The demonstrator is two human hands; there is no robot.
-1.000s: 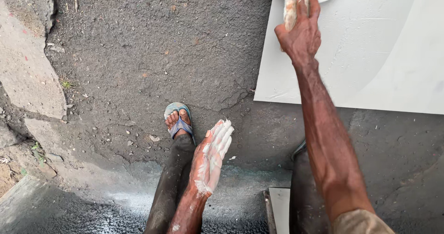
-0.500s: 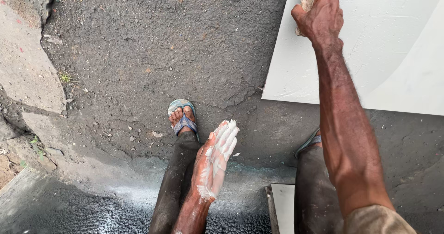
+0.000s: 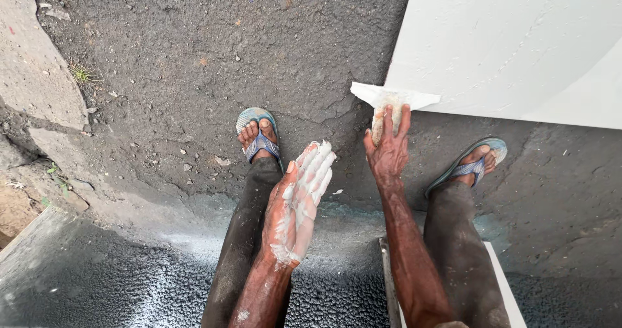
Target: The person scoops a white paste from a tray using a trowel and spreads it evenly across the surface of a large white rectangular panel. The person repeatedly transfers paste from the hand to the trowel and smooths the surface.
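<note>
Two bare hands: left hand near centre, palm coated white; right hand just right of it. Two feet in blue flip-flops: left foot, right foot. One large white panel far right. One white scrap at panel's near-left corner. One flat white slab near right.
</note>
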